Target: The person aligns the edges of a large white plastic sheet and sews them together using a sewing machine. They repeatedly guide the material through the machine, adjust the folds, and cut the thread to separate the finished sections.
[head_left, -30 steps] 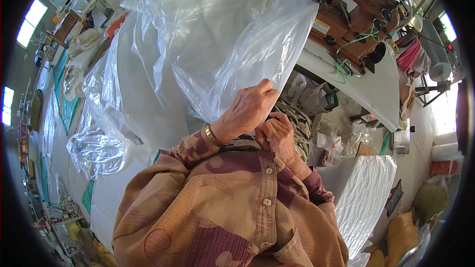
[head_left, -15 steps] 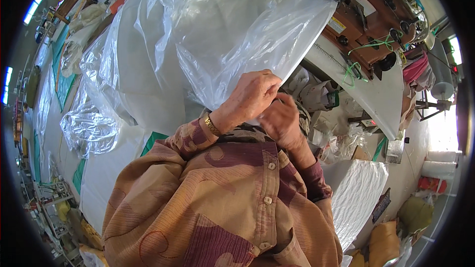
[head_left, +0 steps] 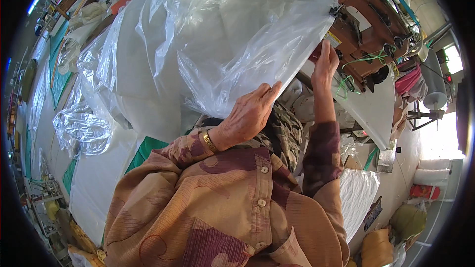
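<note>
A large sheet of clear plastic film (head_left: 222, 34) spreads over the work surface in front of me, its straight right edge running from my lap up to a brown sewing machine (head_left: 368, 29). My left hand (head_left: 246, 116), with a gold watch at the wrist, is closed on the near part of that edge, fingertips on top. My right hand (head_left: 324, 69) is farther up, beside the edge and close to the machine's front. Its fingers are stretched out and roughly upright; whether they touch the film is hard to tell.
Green thread (head_left: 368, 59) trails from the machine over its pale tabletop (head_left: 368, 104). Crumpled plastic film (head_left: 81, 131) lies at the left. White wrapped material (head_left: 358, 198) is right of my body, with stuffed sacks (head_left: 381, 244) at the lower right. Pink cloth (head_left: 408, 79) hangs behind the machine.
My right hand has moved up and right, away from my left hand, to the machine. My left hand has shifted slightly down and now lies along the film's edge.
</note>
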Available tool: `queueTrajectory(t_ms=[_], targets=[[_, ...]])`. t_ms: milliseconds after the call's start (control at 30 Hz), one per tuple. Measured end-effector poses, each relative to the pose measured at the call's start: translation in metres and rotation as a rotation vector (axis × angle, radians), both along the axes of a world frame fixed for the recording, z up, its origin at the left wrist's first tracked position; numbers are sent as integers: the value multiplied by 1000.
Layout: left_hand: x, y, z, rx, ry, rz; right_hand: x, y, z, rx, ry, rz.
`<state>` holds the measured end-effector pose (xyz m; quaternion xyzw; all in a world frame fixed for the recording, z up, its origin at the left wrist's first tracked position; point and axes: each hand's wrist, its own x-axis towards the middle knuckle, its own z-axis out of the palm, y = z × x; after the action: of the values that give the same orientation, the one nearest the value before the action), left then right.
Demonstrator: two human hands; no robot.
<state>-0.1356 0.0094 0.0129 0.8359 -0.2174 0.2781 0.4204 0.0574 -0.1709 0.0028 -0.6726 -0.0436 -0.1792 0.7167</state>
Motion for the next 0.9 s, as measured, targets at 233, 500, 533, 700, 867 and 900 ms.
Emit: queueTrajectory(t_ms=[233,500,533,700,867,900], targets=[[15,-8,-1,-91,170,-103,40,-22,22,-838,-499,-467],[34,-16,-27,-137,151,-200,47,-44,25,-1296,-561,-259],[37,-16,-28,-119,161,-203,48,-45,24,-1276,-538,-250],[46,-17,-28,-28,213,-211,43,-41,22,-1202,-557,-236],[70,-29,-30,11,159,-256,51,-48,11,-1109,-625,-253],[75,-31,-29,36,143,-250,52,-49,9,-1080,-639,-260]])
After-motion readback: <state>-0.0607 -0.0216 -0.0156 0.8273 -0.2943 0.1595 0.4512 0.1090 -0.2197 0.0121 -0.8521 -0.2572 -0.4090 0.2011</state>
